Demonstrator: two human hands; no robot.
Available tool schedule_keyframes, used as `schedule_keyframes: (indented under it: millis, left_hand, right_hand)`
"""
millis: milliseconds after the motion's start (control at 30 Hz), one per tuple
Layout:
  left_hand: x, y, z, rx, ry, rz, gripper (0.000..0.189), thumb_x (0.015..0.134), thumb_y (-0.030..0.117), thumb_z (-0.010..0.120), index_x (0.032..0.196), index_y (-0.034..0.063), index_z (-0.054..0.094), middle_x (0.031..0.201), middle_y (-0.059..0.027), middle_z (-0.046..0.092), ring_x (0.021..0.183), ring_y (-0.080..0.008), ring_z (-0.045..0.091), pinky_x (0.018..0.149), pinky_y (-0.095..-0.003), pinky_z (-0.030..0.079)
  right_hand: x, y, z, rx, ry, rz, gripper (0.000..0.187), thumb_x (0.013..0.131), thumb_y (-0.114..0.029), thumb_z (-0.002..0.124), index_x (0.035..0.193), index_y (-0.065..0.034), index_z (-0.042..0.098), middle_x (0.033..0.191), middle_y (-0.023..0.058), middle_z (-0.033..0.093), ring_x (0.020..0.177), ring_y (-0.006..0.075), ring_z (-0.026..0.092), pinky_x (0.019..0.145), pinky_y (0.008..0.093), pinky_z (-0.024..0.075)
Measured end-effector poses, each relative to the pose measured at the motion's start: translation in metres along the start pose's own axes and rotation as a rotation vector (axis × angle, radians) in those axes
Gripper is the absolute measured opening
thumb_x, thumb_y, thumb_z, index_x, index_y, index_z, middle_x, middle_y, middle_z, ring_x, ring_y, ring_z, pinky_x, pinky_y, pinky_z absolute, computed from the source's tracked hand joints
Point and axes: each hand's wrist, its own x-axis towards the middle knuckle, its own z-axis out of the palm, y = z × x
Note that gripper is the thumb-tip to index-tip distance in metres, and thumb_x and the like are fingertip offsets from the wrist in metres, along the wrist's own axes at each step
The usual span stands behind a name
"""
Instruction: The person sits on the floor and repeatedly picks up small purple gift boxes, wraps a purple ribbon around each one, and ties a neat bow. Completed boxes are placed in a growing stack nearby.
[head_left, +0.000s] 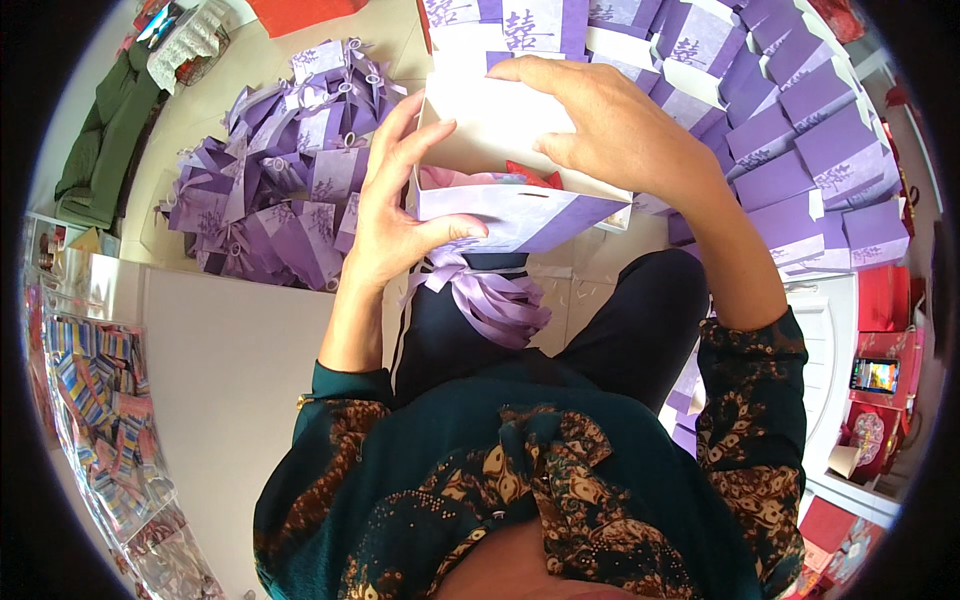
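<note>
A purple paper gift box (517, 217) with a white inside stands open at the top in front of me; red and pink wrapped items (529, 174) lie in it. My left hand (409, 187) grips its left side, the thumb on the printed front and the fingers at the rim. Over the far right part of the box is my right hand (607, 120), its fingertips at the bright inner wall or flap; glare hides the exact contact. Below the box, a bundle of lilac ribbons (499, 300) hangs over my dark-trousered leg.
Many tied purple gift bags (300, 172) lie heaped at the left. Rows of open purple boxes (772, 142) fill the upper right. A white surface (232, 375) is at my left, beside clear containers of striped packets (97, 405). Red boxes (885, 300) stand at the far right.
</note>
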Motion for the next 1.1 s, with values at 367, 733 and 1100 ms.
schedule_keyframes:
  millis: [367,733,1100]
  left_hand:
    - [0.006,-0.004,0.002,0.087,-0.017,0.025,0.084,0.051,0.035,0.087,0.124,0.0113,0.054,0.14,-0.0145,0.033,0.122,-0.0259,0.044,0.082,-0.0335,0.053]
    - [0.003,-0.005,-0.004,0.166,0.016,0.01,0.088,0.047,0.042,0.087,0.124,0.0129,0.055,0.139,-0.0154,0.036,0.127,-0.0313,0.038,0.103,-0.0437,0.035]
    - [0.001,-0.003,-0.008,0.149,-0.032,0.046,0.083,0.051,0.027,0.089,0.124,0.0094,0.054,0.141,-0.0145,0.03,0.111,-0.0239,0.054,0.082,-0.0329,0.054]
  right_hand:
    - [0.002,0.002,0.0,-0.077,-0.123,0.098,0.05,0.07,0.002,0.057,0.119,-0.0076,0.051,0.103,0.0189,0.062,0.095,0.0367,0.059,0.082,0.0406,0.0464]
    - [-0.004,0.005,0.005,-0.162,-0.026,-0.143,0.035,0.078,0.0,0.058,0.112,-0.0089,0.056,0.103,0.014,0.059,0.093,0.0307,0.058,0.08,0.0371,0.0466]
    - [-0.007,0.009,-0.015,0.003,0.031,-0.37,0.021,0.073,-0.006,0.065,0.094,-0.0075,0.064,0.091,0.0103,0.059,0.083,0.0234,0.058,0.073,0.0293,0.0462]
